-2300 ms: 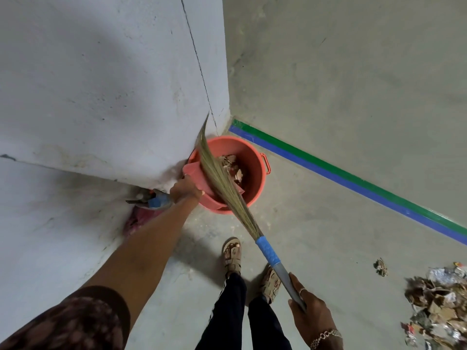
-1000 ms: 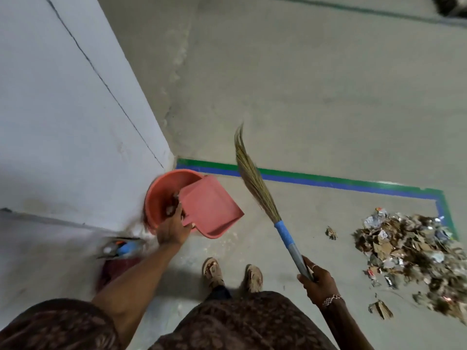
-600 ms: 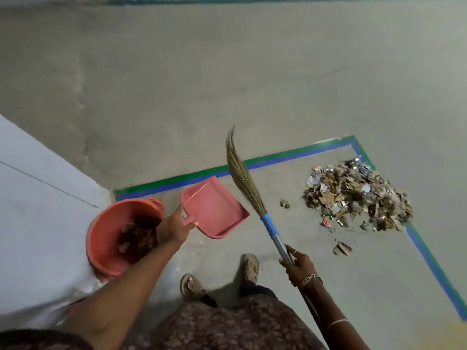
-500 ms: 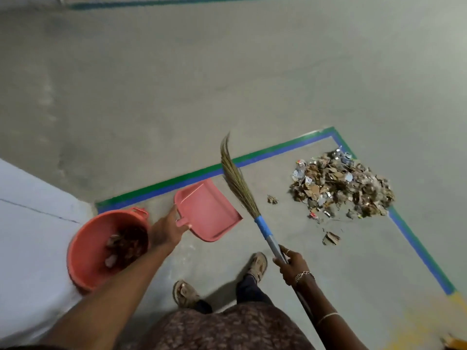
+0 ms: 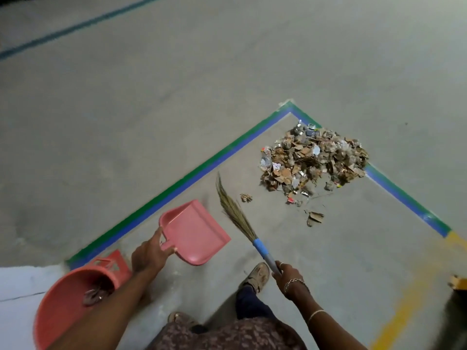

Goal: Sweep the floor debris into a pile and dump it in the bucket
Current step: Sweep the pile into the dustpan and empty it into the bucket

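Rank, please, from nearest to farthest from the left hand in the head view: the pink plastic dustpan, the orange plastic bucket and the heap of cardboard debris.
1. Pink plastic dustpan: held by the left hand.
2. Orange plastic bucket: lower left corner.
3. Heap of cardboard debris: upper right, in the tape corner.

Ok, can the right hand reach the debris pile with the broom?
Likely yes: right hand grips the broom; only bare floor and one stray scrap lie before the debris pile.
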`<state>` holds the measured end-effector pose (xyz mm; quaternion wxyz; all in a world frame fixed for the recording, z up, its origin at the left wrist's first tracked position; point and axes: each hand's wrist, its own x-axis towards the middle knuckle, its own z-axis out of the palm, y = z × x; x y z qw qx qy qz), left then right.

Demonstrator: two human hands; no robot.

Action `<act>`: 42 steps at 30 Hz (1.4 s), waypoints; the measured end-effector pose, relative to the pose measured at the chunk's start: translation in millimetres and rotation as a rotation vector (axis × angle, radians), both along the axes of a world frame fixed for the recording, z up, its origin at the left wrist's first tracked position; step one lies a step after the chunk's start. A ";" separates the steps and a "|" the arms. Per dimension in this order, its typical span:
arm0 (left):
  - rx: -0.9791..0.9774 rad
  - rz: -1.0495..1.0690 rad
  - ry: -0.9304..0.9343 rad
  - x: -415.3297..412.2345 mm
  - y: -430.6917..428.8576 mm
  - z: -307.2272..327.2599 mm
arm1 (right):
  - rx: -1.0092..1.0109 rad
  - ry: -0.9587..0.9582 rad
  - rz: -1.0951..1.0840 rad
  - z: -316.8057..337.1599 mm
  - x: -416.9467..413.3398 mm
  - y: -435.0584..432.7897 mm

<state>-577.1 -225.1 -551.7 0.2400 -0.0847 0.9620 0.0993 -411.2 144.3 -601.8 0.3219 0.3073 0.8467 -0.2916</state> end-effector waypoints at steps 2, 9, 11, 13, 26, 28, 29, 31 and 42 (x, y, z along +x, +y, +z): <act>-0.025 -0.019 0.001 -10.4 23.5 0.9 | 0.025 -0.037 0.033 -9.5 -2.5 20.3; -0.045 -0.052 -0.014 -45.1 85.7 -23.7 | 0.127 -0.101 0.129 -51.7 -25.9 74.5; -0.055 -0.069 -0.016 -51.9 99.7 -37.1 | 0.135 -0.117 0.111 -68.8 -33.1 88.9; -0.069 -0.094 -0.010 -59.4 113.0 -51.9 | 0.145 -0.125 0.084 -86.4 -42.4 104.9; 0.036 -0.112 -0.084 -121.3 180.8 -99.8 | 0.212 -0.113 -0.183 -62.9 -41.3 182.3; 0.036 -0.125 -0.097 -129.3 185.3 -99.9 | 0.175 -0.138 -0.176 -50.4 -28.4 172.6; 0.036 -0.137 -0.102 -132.0 186.5 -99.1 | 0.152 -0.147 -0.174 -47.6 -23.2 166.7; 0.035 -0.153 -0.112 -135.9 188.6 -98.5 | 0.118 -0.168 -0.153 -48.5 -20.0 156.6; -0.031 -0.243 -0.091 -157.3 188.0 -107.9 | 0.013 -0.148 -0.352 -107.9 -86.5 133.6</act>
